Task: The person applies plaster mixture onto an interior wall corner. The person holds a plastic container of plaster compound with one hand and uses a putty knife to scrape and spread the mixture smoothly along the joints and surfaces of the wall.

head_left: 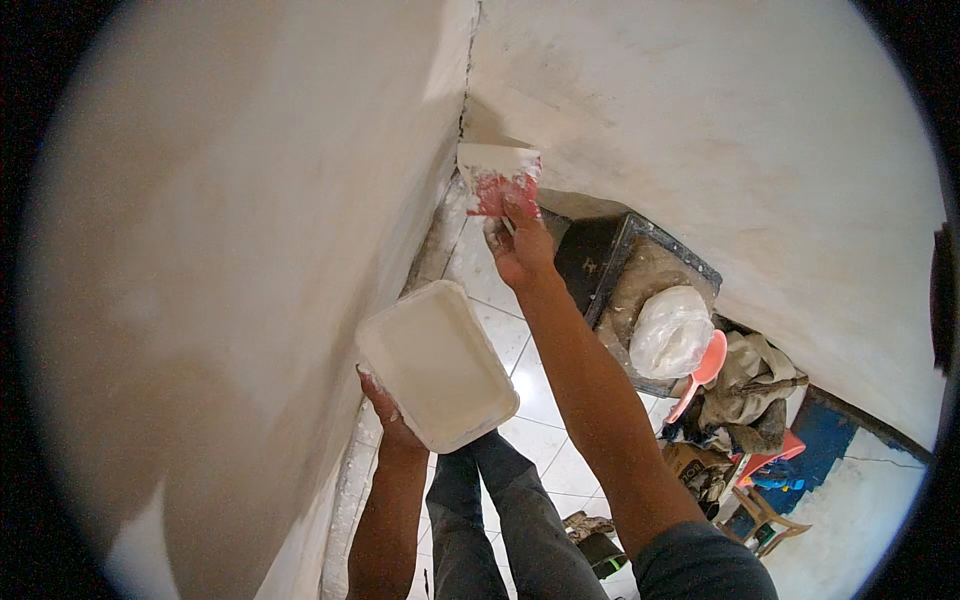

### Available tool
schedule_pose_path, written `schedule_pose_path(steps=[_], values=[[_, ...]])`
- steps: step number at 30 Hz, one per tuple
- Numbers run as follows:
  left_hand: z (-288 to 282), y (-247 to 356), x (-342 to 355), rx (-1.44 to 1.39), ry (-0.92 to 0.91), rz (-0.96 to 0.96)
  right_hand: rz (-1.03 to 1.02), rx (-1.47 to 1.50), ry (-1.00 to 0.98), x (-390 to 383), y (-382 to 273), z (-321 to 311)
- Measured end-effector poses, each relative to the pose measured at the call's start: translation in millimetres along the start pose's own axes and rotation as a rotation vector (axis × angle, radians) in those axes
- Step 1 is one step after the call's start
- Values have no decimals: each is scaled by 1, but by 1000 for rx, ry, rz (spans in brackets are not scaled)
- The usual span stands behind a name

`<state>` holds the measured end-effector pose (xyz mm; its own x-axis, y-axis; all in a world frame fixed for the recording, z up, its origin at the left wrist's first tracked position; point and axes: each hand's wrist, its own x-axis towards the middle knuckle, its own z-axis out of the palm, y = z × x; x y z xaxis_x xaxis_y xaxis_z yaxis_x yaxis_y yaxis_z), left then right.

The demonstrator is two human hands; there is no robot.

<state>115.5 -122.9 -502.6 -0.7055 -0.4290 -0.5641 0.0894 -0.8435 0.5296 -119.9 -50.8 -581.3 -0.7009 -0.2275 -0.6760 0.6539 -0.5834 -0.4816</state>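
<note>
My right hand [520, 245] grips a red-handled putty scraper [497, 175] smeared with white filler, its blade pressed against the right wall [700, 110] close to the room corner [465, 100]. My left hand [392, 420] holds up a white rectangular tray [435, 365] of white filler from beneath, next to the left wall [230, 250]. My legs in grey trousers [500, 520] stand on the tiled floor below.
A dark dirty tub [620, 265] with a white plastic bag [670, 330] in it stands by the right wall. Beyond it lie a pink object [705, 365], crumpled cloth [750, 395], a red stool [775, 455] and a wooden frame [765, 515]. White floor tiles [530, 380] are splattered near the corner.
</note>
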Motion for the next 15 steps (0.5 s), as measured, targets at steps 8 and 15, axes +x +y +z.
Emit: schedule_pose_path(steps=[8, 15], values=[[-21, -11, -6, -143, 81, -53, -186, -109, -122, 26, 2, 47], [-24, -6, -18, -276, 67, -52, -189, 31, 0, -17, -66, 98]])
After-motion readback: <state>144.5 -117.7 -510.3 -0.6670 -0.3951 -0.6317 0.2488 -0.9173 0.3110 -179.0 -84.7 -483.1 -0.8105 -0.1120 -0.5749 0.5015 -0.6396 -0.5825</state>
